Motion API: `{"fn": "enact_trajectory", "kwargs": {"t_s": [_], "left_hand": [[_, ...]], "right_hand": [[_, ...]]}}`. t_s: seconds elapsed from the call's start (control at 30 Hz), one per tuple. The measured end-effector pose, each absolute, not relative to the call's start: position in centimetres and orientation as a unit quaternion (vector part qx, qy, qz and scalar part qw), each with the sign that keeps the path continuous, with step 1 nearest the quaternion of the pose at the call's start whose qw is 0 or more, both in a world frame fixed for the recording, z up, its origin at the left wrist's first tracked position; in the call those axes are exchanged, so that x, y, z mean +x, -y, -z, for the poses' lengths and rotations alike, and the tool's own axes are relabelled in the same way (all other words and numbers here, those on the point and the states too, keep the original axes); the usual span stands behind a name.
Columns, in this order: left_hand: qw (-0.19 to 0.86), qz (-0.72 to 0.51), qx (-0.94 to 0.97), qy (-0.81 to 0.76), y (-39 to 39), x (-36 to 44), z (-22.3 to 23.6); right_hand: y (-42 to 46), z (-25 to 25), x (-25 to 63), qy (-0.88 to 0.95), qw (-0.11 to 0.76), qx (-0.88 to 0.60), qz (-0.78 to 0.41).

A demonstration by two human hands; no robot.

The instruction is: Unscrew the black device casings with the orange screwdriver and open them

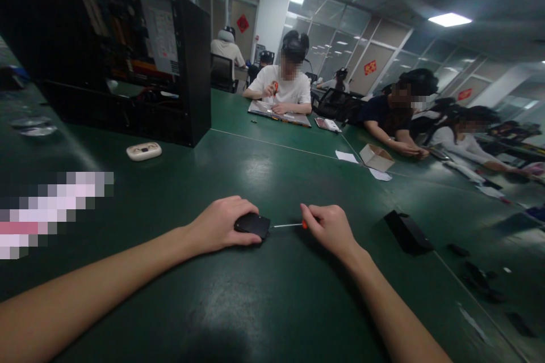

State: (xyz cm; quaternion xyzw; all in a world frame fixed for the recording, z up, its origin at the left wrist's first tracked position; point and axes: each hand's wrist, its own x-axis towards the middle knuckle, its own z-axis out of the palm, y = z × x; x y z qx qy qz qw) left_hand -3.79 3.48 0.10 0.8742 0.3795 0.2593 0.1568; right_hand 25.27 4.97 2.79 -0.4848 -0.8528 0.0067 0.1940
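Observation:
My left hand (pixel 221 222) curls over a small flat black device (pixel 252 225) and holds it down on the green table (pixel 272 176). My right hand (pixel 330 228) grips a thin screwdriver (pixel 289 225) with an orange handle. Its metal shaft lies almost level and points left, with the tip at the right edge of the black device.
An open black computer case (pixel 114 51) stands at the back left, with a small white case (pixel 143 151) in front of it. A black block (pixel 407 231) and small dark parts (pixel 481 281) lie to the right. Other people sit working at the far side near a cardboard box (pixel 376 157).

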Motion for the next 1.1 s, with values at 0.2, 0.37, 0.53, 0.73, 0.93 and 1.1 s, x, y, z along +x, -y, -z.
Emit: {"fn": "enact_trajectory", "kwargs": {"t_s": [0.2,0.37,0.53,0.73,0.93,1.1], "left_hand": [[0.163,-0.256,0.872,-0.384,-3.4,-3.7,-0.2],[0.205,-0.313,0.846,-0.379,-3.4,-3.7,0.2],[0.284,-0.364,0.807,-0.367,-3.6,-4.1,0.4],[0.341,-0.354,0.782,-0.383,-4.5,-4.6,-0.1],[0.348,-0.327,0.767,-0.429,-4.8,-4.6,-0.4],[0.342,-0.346,0.756,-0.439,-4.7,-4.6,-0.2]], "right_hand": [[-4.3,-2.2,23.7,0.835,0.222,-0.495,-0.087],[-3.9,-0.7,21.3,0.768,0.260,-0.526,-0.258],[-4.6,-0.7,21.7,0.725,0.272,-0.545,-0.323],[-5.3,-0.6,22.6,0.676,0.296,-0.556,-0.381],[-5.4,-0.8,22.9,0.666,0.313,-0.556,-0.386],[-5.5,-0.8,22.9,0.663,0.316,-0.553,-0.394]]}}
